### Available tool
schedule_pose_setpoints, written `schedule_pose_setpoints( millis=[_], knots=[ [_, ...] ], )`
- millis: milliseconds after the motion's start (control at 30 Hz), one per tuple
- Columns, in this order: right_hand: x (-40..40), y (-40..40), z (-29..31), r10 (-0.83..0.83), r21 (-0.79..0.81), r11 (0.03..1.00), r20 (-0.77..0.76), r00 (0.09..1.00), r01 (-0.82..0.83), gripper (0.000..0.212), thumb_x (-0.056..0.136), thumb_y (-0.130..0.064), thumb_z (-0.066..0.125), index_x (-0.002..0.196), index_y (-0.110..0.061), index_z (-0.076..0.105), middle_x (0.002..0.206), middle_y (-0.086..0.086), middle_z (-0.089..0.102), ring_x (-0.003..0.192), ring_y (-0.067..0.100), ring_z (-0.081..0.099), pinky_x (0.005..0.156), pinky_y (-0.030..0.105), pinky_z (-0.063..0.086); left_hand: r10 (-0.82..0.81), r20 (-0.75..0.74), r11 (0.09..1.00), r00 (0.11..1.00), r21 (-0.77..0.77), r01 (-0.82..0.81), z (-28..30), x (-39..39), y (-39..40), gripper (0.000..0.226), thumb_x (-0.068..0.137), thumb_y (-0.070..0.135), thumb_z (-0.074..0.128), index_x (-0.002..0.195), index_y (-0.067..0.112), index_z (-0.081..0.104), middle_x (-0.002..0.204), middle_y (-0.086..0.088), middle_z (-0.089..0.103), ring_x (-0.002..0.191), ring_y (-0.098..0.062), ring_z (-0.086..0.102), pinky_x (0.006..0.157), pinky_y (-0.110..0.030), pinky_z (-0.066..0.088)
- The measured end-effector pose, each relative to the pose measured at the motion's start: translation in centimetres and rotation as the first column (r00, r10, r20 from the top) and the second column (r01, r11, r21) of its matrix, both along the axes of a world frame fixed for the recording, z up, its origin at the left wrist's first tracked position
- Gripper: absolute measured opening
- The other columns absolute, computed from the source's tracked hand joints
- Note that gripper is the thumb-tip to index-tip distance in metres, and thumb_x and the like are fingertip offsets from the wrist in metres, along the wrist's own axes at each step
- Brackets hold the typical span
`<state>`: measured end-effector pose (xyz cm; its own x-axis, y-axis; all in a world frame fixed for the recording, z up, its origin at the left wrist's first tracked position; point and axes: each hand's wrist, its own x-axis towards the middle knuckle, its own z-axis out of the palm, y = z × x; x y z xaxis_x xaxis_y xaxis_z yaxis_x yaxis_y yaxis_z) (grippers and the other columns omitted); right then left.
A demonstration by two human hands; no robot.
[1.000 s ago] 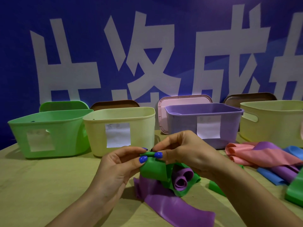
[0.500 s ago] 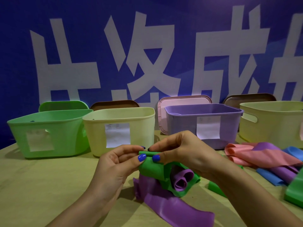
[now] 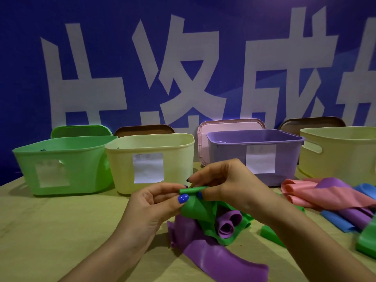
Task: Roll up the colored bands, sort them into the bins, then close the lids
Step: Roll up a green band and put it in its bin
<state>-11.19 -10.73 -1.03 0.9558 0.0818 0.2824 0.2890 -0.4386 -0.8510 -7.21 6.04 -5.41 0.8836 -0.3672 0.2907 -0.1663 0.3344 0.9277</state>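
Fingers [image 3: 184, 198] of the left hand [image 3: 150, 208] and of the right hand [image 3: 223, 180] pinch the top edge of the green band [image 3: 195, 208], both thumbs under it, held just above the worktop [image 3: 61, 231]. Since a second ago that edge has turned from a flat fold into a thin tight tube [image 3: 192, 189] between the fingertips; the roll is started, most of the band still hangs loose. Below it lie a rolled purple band [image 3: 227, 223] and a flat purple band [image 3: 221, 257]. To the right, well apart: pink band [image 3: 317, 197], blue bands, more green. Far side, left to right: green bin [image 3: 61, 165], pale yellow bin [image 3: 150, 159], purple bin [image 3: 254, 153], second yellow bin [image 3: 337, 151], all open, lids propped behind. Judgement: early stage; sorting and lids not yet begun.
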Motion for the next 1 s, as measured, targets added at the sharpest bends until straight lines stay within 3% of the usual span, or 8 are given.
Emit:
schedule_pose_setpoints(
  millis=[133, 233, 300, 467, 600, 800, 900, 1000],
  knots=[
    [0.27, 0.0, -0.11, -0.016, -0.009, 1.0, 0.012, 1.0, 0.016, 0.039, 0.076, 0.011, 0.068, 0.077, -0.028, 0.07, 0.074, -0.01, 0.071, 0.076, 0.004, 0.069, 0.073, 0.019, 0.056, 0.014, 0.029, 1.0, 0.999, 0.001, -0.014, -0.06, -0.12, -0.13, 0.038, 0.038, 0.019, 0.08, 0.075, 0.011, 0.077, 0.08, -0.017, 0.073, 0.07, -0.02, 0.071, 0.061, -0.021, 0.056],
    [0.34, 0.0, -0.2, 0.009, -0.026, 1.0, 0.0, 1.0, -0.009, 0.032, 0.075, 0.007, 0.071, 0.084, -0.024, 0.071, 0.075, -0.011, 0.071, 0.076, 0.002, 0.068, 0.072, 0.017, 0.055, 0.045, 0.047, 0.999, 0.998, 0.02, -0.046, -0.07, -0.07, -0.12, 0.025, 0.049, 0.007, 0.08, 0.073, 0.012, 0.077, 0.081, -0.017, 0.073, 0.072, -0.021, 0.071, 0.062, -0.023, 0.057],
    [0.39, -0.01, -0.29, 0.017, -0.039, 0.999, -0.002, 1.0, -0.017, 0.027, 0.075, 0.002, 0.073, 0.087, -0.023, 0.072, 0.074, -0.012, 0.071, 0.076, 0.001, 0.068, 0.074, 0.017, 0.055, 0.075, 0.064, 0.997, 0.995, 0.031, -0.077, -0.04, -0.07, -0.05, 0.028, 0.05, -0.005, 0.082, 0.072, 0.012, 0.077, 0.082, -0.017, 0.073, 0.073, -0.02, 0.071, 0.062, -0.021, 0.056],
    [0.29, -0.12, -0.34, 0.014, -0.025, 1.0, 0.031, 0.999, -0.013, 0.016, 0.081, -0.009, 0.07, 0.087, -0.023, 0.072, 0.082, -0.008, 0.074, 0.083, 0.004, 0.069, 0.076, 0.02, 0.056, 0.1, 0.071, 0.995, 0.993, 0.003, -0.1, 0.22, -0.09, 0.11, 0.033, 0.047, -0.007, 0.082, 0.075, 0.009, 0.076, 0.082, -0.019, 0.073, 0.071, -0.021, 0.071, 0.061, -0.021, 0.056],
    [0.29, -0.14, -0.23, 0.011, 0.003, 1.0, 0.023, 1.0, -0.011, 0.019, 0.078, -0.003, 0.072, 0.082, -0.022, 0.073, 0.075, -0.009, 0.072, 0.078, 0.005, 0.069, 0.071, 0.018, 0.056, 0.059, -0.012, 0.998, 0.998, -0.017, -0.059, 0.2, -0.22, -0.06, 0.036, 0.056, -0.001, 0.07, 0.092, 0.0, 0.067, 0.083, -0.02, 0.073, 0.07, -0.022, 0.072, 0.059, -0.023, 0.058],
    [0.12, -0.14, -0.19, 0.026, 0.064, 0.998, -0.046, 0.999, -0.023, 0.018, 0.076, 0.004, 0.071, 0.082, -0.013, 0.071, 0.078, -0.003, 0.072, 0.074, 0.007, 0.069, 0.069, 0.017, 0.055, 0.023, -0.035, 1.0, 0.999, 0.003, -0.023, 0.11, -0.38, -0.09, 0.031, 0.059, 0.0, 0.067, 0.09, 0.001, 0.068, 0.084, -0.022, 0.072, 0.069, -0.024, 0.072, 0.06, -0.024, 0.058],
    [0.05, -0.22, -0.15, 0.014, 0.033, 0.999, -0.064, 0.998, -0.011, 0.018, 0.076, 0.003, 0.071, 0.081, -0.014, 0.07, 0.076, -0.002, 0.071, 0.071, 0.006, 0.068, 0.068, 0.017, 0.055, 0.011, -0.02, 1.0, 1.0, 0.02, -0.01, 0.16, -0.47, 0.08, 0.042, 0.056, -0.005, 0.082, 0.095, 0.004, 0.069, 0.085, -0.022, 0.072, 0.07, -0.026, 0.072, 0.062, -0.026, 0.059],
    [0.05, -0.25, -0.18, 0.022, 0.004, 1.0, -0.066, 0.998, -0.021, 0.021, 0.075, 0.005, 0.071, 0.079, -0.015, 0.069, 0.069, -0.005, 0.069, 0.065, 0.004, 0.067, 0.065, 0.016, 0.054, 0.026, 0.032, 0.998, 0.999, 0.05, -0.028, 0.07, -0.34, 0.23, 0.037, 0.052, 0.008, 0.087, 0.086, 0.01, 0.074, 0.085, -0.021, 0.073, 0.073, -0.027, 0.072, 0.061, -0.025, 0.058]
  ],
)
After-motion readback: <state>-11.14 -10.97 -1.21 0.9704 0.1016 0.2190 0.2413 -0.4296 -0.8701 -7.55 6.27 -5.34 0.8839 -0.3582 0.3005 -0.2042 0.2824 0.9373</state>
